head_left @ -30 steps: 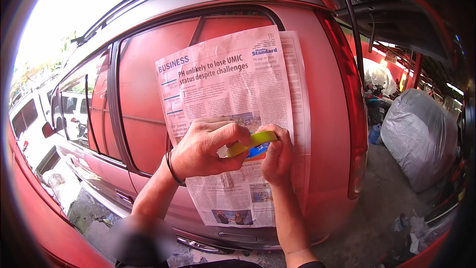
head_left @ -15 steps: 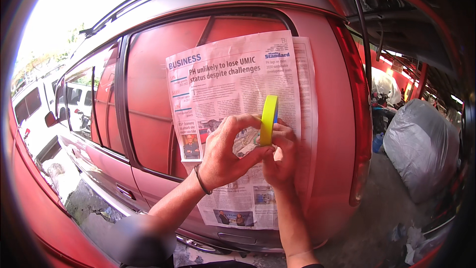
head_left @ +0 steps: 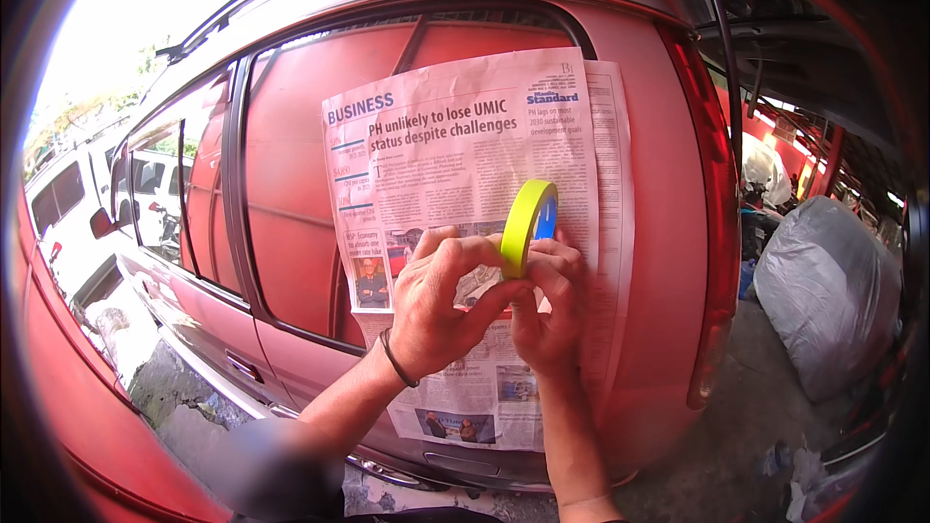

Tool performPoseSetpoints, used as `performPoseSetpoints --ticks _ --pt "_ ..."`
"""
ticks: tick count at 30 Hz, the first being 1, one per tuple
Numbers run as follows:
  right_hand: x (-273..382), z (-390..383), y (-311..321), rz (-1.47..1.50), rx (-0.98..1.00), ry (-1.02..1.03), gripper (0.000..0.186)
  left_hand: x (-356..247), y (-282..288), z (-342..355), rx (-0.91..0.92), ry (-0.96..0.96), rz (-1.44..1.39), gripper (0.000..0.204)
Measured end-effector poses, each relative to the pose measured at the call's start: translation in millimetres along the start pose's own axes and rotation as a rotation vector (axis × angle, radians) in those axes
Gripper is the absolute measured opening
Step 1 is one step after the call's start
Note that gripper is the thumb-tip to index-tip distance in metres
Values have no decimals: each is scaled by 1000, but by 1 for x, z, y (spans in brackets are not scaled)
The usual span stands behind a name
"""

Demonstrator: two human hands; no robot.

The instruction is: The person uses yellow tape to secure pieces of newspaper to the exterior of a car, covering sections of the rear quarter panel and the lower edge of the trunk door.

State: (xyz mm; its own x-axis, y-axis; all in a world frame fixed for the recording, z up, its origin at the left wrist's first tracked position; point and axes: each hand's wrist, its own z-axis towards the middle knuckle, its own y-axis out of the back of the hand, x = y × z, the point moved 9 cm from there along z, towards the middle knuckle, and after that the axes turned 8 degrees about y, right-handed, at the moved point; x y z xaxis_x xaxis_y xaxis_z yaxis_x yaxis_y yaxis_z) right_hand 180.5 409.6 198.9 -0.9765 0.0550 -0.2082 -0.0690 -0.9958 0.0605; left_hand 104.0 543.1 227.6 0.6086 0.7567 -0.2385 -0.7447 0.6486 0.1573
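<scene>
A roll of yellow-green tape [head_left: 517, 228] with a blue core stands on edge between my hands, in front of the newspaper. My right hand [head_left: 554, 320] grips the lower part of the roll, its fingers curled behind and beside it. With bent fingers and thumb, my left hand [head_left: 438, 295] pinches at the roll's left lower edge; the thumb tips of both hands nearly meet. Newspaper sheets [head_left: 455, 174] lie over the rear side window and body panel of a car [head_left: 649, 232]. Whether a tape end is peeled loose is hidden by my fingers.
The car's tail light [head_left: 712, 203] is at the right, below a raised rear door [head_left: 804, 48]. A large grey-white plastic bag [head_left: 823, 291] stands on the floor beyond. At left are a white vehicle [head_left: 68, 213] and a red panel [head_left: 87, 416] close by.
The tape roll has turned, so more of its blue core shows. Both hands stay close together on it, with the left fingers slightly shifted. The view has moved a little.
</scene>
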Motion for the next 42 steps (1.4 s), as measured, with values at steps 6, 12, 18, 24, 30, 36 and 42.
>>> performPoseSetpoints --ticks 6,12,18,24,30,36,42 --pt "0 1 3 33 -18 -13 21 -6 5 7 -6 28 -44 47" --pt "-2 0 3 132 -60 -12 27 -15 16 13 87 -111 108 48" --pt "-15 -14 3 273 -103 -74 32 -15 19 35 184 -54 65 53" --pt "-24 -26 2 428 -89 -225 28 -11 14 51 244 -217 24 52" --pt "-26 -35 6 317 -173 -290 32 -34 7 46 554 -398 -70 34" --pt "-24 -27 7 325 -138 -312 37 -18 0 44 613 -317 -114 29" --pt "-26 -32 0 464 -151 -308 38 -20 14 38 344 -144 224 35"
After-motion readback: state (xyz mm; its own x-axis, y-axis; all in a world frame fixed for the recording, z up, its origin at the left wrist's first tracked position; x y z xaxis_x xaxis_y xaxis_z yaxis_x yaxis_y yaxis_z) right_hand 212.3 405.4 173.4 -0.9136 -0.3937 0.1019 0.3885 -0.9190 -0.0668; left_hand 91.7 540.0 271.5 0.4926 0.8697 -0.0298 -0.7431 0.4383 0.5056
